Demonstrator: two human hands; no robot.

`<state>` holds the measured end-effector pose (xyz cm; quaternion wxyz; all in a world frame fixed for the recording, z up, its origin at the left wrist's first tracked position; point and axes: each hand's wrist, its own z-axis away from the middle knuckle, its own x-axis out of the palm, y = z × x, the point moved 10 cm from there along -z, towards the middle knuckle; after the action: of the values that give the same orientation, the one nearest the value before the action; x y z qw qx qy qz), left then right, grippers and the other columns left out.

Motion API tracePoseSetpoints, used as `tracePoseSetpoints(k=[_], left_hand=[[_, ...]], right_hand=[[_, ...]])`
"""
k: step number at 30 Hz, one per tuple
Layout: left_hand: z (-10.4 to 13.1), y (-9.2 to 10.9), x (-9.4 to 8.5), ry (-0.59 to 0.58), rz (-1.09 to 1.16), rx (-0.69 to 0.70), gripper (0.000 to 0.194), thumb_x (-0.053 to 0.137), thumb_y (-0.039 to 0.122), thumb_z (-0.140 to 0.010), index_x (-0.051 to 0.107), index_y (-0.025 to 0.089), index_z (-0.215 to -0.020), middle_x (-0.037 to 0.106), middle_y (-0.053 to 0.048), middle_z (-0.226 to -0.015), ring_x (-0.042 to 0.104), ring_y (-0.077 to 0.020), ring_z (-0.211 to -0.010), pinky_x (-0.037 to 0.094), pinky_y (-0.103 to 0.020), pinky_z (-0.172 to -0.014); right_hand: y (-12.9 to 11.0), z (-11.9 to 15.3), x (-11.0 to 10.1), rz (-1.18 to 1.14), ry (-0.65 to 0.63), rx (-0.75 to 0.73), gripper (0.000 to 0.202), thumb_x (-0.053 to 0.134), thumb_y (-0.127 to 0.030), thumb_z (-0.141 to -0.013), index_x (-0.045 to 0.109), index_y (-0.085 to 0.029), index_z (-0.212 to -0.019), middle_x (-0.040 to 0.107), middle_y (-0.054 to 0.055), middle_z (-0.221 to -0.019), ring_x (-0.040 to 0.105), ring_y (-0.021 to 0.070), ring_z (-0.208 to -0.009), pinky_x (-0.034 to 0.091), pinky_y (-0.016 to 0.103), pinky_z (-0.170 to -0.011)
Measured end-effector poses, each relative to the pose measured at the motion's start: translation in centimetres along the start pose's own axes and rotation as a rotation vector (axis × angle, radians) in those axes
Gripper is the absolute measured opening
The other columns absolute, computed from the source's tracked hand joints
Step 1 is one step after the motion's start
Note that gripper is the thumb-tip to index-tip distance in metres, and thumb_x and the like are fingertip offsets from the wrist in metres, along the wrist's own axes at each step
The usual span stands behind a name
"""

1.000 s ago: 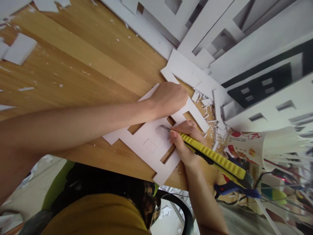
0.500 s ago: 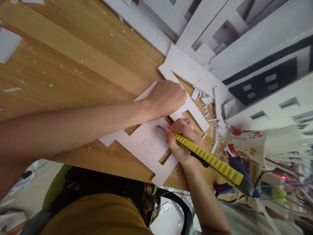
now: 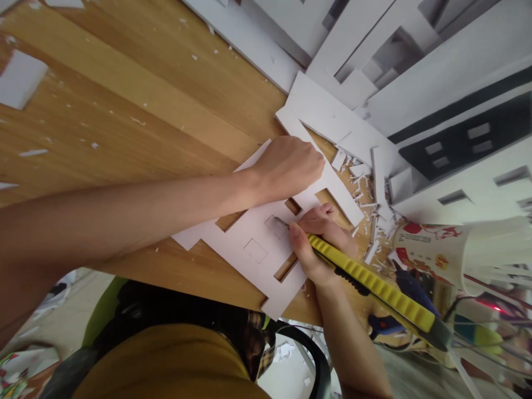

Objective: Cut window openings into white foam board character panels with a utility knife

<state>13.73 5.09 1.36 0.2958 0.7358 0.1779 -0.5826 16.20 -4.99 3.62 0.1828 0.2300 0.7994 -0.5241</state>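
A white foam board sheet (image 3: 233, 249) with several cut-out rectangular openings lies on the wooden table (image 3: 174, 111). My left hand (image 3: 291, 166) presses down on its upper part, fingers curled in and hidden beneath the hand. In my right hand (image 3: 320, 233) is a yellow utility knife (image 3: 374, 282), its handle slanting back toward the lower right. The blade tip touches the board at a pencilled rectangle. A second outlined rectangle shows just to the left, still uncut on its surface.
White offcuts and thin shavings (image 3: 378, 216) lie right of the board. Cut white panels (image 3: 353, 50) stand behind. A printed paper cup (image 3: 436, 249), a blue glue gun (image 3: 415, 288) and cables crowd the right side. A white scrap (image 3: 22, 80) rests at far left.
The knife blade has drawn back slightly to the right along the pencilled rectangle, with my right hand. My left hand stays on the board. The whole view has shifted a little.
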Motion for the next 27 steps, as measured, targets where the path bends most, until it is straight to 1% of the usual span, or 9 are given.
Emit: tracePoseSetpoints(k=[6, 13, 18, 21, 27], left_hand=[[0.1, 0.2, -0.1, 0.032, -0.021, 0.031, 0.043, 0.032, 0.017, -0.103, 0.069, 0.008, -0.083, 0.073, -0.017, -0.076, 0.073, -0.0309, -0.084, 0.044, -0.033, -0.058], [0.3, 0.1, -0.4, 0.030, 0.017, 0.024, 0.045, 0.031, 0.015, -0.103, 0.069, 0.009, -0.080, 0.072, -0.019, -0.074, 0.072, -0.0323, -0.086, 0.044, -0.035, -0.059], [0.4, 0.3, -0.4, 0.025, 0.058, 0.037, 0.044, 0.030, 0.014, -0.103, 0.071, 0.009, -0.086, 0.073, -0.018, -0.078, 0.072, -0.0321, -0.088, 0.047, -0.035, -0.063], [0.4, 0.4, -0.2, 0.009, 0.055, 0.043, 0.044, 0.030, 0.014, -0.103, 0.071, 0.009, -0.086, 0.073, -0.019, -0.079, 0.071, -0.0323, -0.090, 0.046, -0.035, -0.063], [0.4, 0.3, -0.3, 0.039, 0.027, 0.046, 0.043, 0.032, 0.015, -0.103, 0.070, 0.008, -0.085, 0.072, -0.019, -0.076, 0.072, -0.0332, -0.085, 0.042, -0.035, -0.058]], right_hand=[[0.4, 0.5, -0.6, 0.003, 0.002, 0.024, 0.023, 0.067, -0.018, -0.084, 0.052, -0.023, -0.068, 0.052, -0.009, -0.061, 0.048, 0.0090, -0.053, 0.041, 0.042, -0.090], [0.6, 0.6, -0.8, 0.006, -0.004, 0.014, 0.022, 0.067, -0.022, -0.084, 0.053, -0.024, -0.067, 0.051, -0.008, -0.058, 0.047, 0.0098, -0.051, 0.043, 0.043, -0.089], [0.5, 0.8, -1.0, 0.004, 0.005, 0.014, 0.022, 0.068, -0.019, -0.083, 0.054, -0.024, -0.067, 0.051, -0.009, -0.058, 0.046, 0.0088, -0.050, 0.044, 0.044, -0.091], [0.5, 0.9, -1.1, -0.028, 0.004, 0.001, 0.021, 0.067, -0.016, -0.082, 0.053, -0.023, -0.067, 0.050, -0.009, -0.058, 0.046, 0.0082, -0.050, 0.043, 0.045, -0.093], [0.8, 0.8, -1.1, -0.046, 0.014, 0.006, 0.022, 0.064, -0.020, -0.083, 0.052, -0.024, -0.066, 0.050, -0.009, -0.057, 0.046, 0.0087, -0.048, 0.045, 0.045, -0.091]])
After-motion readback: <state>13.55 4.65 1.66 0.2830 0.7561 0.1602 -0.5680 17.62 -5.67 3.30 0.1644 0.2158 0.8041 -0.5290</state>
